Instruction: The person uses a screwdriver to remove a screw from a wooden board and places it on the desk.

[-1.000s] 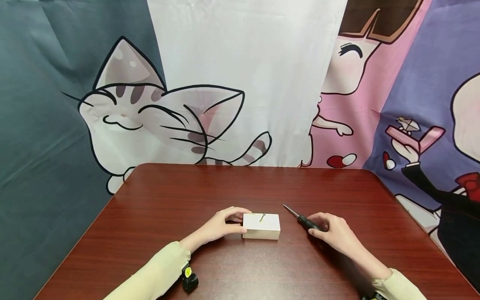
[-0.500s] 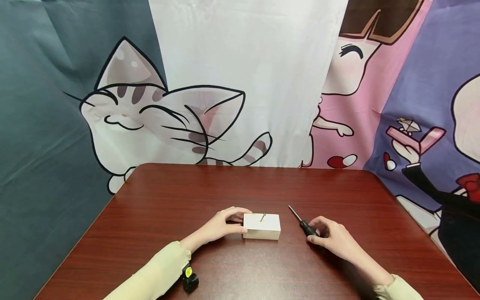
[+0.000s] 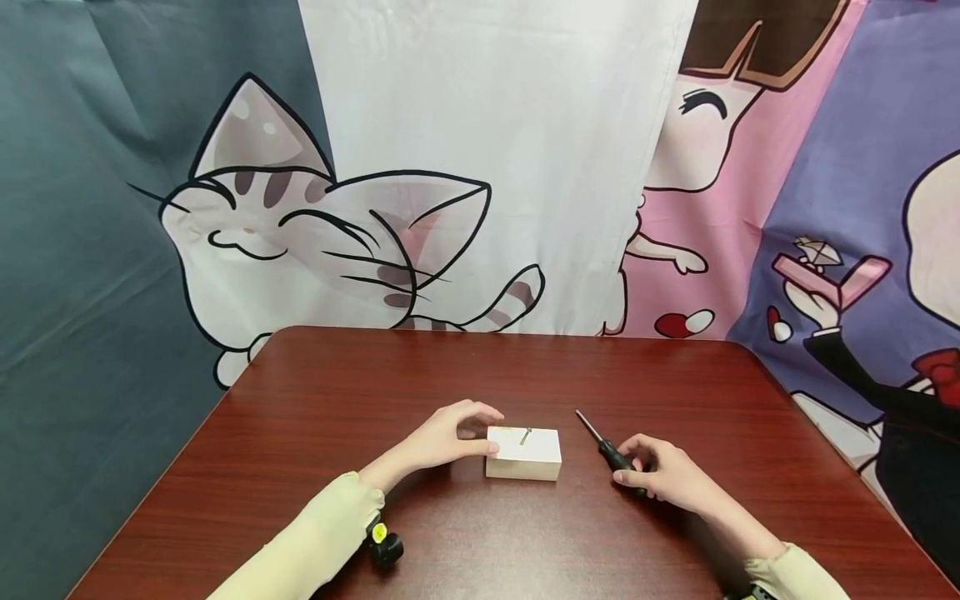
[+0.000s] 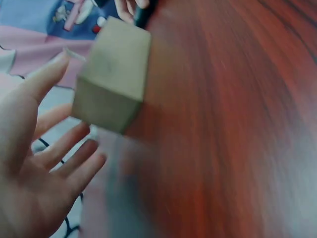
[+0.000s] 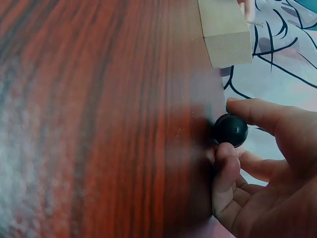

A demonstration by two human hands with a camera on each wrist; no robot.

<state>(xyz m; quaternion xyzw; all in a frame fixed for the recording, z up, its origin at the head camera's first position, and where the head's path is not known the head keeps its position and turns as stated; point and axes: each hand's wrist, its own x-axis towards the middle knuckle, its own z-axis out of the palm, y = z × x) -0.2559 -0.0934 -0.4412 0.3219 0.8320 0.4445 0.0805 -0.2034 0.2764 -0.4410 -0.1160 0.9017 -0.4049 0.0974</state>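
A pale wooden block (image 3: pixel 523 456) sits near the middle of the table, with a small screw (image 3: pixel 527 434) standing tilted from its top. At the block's left end is my left hand (image 3: pixel 442 435), its fingers spread and fairly straight; in the head view the thumb overlaps the block's corner, and whether it touches I cannot tell. My right hand (image 3: pixel 666 475) holds a screwdriver (image 3: pixel 613 455) by its black handle, thumb on one side and curled fingers on the other. The shaft points away and to the left. In the right wrist view the handle's round end (image 5: pixel 232 130) faces the camera.
The reddish-brown wooden table (image 3: pixel 360 375) has rounded far corners. Behind it hangs a printed cloth (image 3: pixel 480 100) with a cartoon cat and figures. A black wrist camera (image 3: pixel 386 550) sits at the left cuff.
The screwdriver and right hand have shifted slightly right since the earliest frame. My left hand has risen and its fingers have spread from the block. The block has stayed in place.
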